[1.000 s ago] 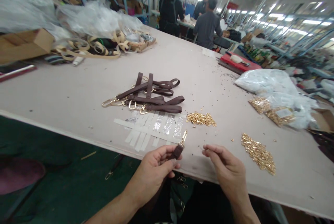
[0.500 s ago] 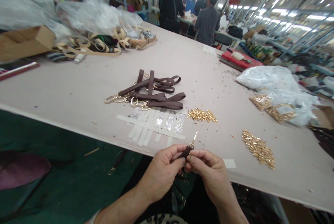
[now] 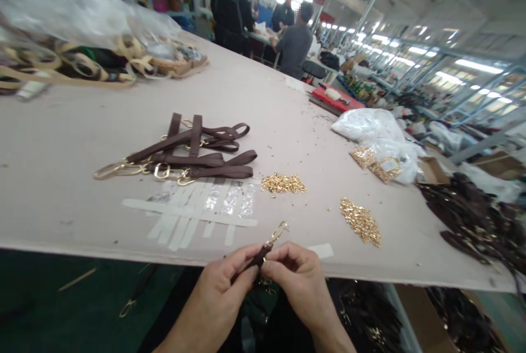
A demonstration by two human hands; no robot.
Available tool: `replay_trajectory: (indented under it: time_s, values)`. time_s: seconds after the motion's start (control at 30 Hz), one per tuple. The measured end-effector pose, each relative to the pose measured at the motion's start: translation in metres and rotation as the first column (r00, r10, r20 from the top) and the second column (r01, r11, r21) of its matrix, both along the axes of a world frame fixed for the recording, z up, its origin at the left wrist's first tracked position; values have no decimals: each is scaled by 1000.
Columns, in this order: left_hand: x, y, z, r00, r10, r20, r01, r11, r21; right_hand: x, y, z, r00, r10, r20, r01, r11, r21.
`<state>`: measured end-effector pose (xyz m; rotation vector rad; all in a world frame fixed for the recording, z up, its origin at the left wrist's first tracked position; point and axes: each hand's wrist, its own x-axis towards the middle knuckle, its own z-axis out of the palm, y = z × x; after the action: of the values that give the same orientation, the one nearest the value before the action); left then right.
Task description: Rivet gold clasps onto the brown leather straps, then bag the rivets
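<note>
My left hand [image 3: 224,287] is closed around a short dark brown strap [image 3: 258,257], held over the table's front edge. A gold snap hook [image 3: 278,231] sticks out from the strap's far end. Against the strap's side, my right hand [image 3: 298,276] pinches thumb and forefinger together, with a small gold piece glinting at the tips; its shape is too small to tell. Beyond my hands lie several brown wrist straps [image 3: 205,155] with gold hooks, in a loose stack. A pile of small gold rivets [image 3: 283,183] is to their right, and a second gold pile [image 3: 360,221] lies farther right.
Strips of pale tape [image 3: 189,216] cross the table [image 3: 135,227] near its front edge. Plastic bags [image 3: 370,125] and a red tray [image 3: 337,98] stand at right, beside dark straps [image 3: 480,221]. Rolled beige bands [image 3: 82,65] and plastic sheeting are at left. People [image 3: 293,46] work at the back.
The view has swung to the right, so the table's contents appear farther left. The gold hook has turned and now shows its loop more broadly. Both hands keep their hold.
</note>
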<state>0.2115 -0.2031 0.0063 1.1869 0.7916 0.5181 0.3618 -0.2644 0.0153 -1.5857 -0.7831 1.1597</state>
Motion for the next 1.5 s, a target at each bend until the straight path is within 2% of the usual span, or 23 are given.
replay_trajectory:
  time_s: [0.2,0.3,0.37,0.43,0.47,0.5,0.53,0.57,0.6,0.63,0.67,0.77,0.83,0.93,1.03,1.1,1.13,1.17,1.27,1.3,1.33,1.4,1.5]
  values:
    - [3,-4,-16,996,15,-88,0,984,176,1,-4,-4,996,-88,-2,88,994,60]
    - [7,-7,-20,994,24,-110,-1,979,203,3,-6,0,998,-67,-17,68,995,72]
    - [10,-7,-18,994,-1,-105,17,989,147,15,-7,4,997,-21,68,16,997,69]
    - [13,-5,-16,995,-6,-101,12,999,53,39,-7,7,955,-10,296,-14,997,81]
    - [14,-4,-16,995,4,-101,-4,1000,4,56,-6,7,892,-43,450,-4,995,103]
    - [14,-2,-16,995,24,-100,-28,999,-43,74,-4,7,784,-86,615,9,992,128]
    - [14,0,-16,995,45,-94,-53,995,-87,94,-2,5,641,-143,754,34,987,158]
    - [13,3,-17,995,59,-85,-71,988,-134,113,1,2,483,-149,863,34,988,152]
    - [12,5,-18,995,68,-73,-81,979,-186,130,5,-1,351,-133,927,28,991,131]
    - [11,7,-19,996,72,-60,-85,966,-245,145,9,-5,255,-101,962,17,995,100]
    - [9,9,-19,996,74,-48,-86,949,-305,156,12,-8,196,-62,979,-1,998,63]
    - [7,12,-16,995,95,-13,-90,881,-464,174,21,-16,137,21,990,-53,998,-14]
    - [6,13,-11,992,124,8,-102,849,-519,176,24,-19,106,57,993,-78,996,-48]
    - [9,14,-1,988,141,59,-91,852,-516,181,26,-21,86,69,994,-90,994,-61]
    - [16,16,7,984,143,108,-76,880,-469,188,27,-22,94,50,994,-81,996,-42]
    - [20,17,7,982,138,130,-66,892,-447,186,27,-21,156,14,988,-42,999,-7]
    - [21,18,6,982,137,133,-67,899,-434,180,27,-20,223,-14,975,-14,1000,18]
    - [22,18,5,982,141,127,-76,905,-419,171,26,-19,321,-49,946,11,999,48]
    - [23,19,-1,985,152,75,-116,926,-359,123,20,-15,704,-139,697,33,986,164]
    - [23,19,-3,986,156,60,-127,933,-338,104,17,-14,797,-142,587,26,979,202]
    - [23,18,-3,986,161,49,-137,938,-319,84,14,-13,850,-129,511,13,974,225]
    - [23,18,-3,984,170,50,-149,946,-288,50,10,-14,878,-98,468,-31,965,260]
    - [23,16,2,982,170,81,-142,952,-270,21,7,-16,850,-75,521,-108,944,311]
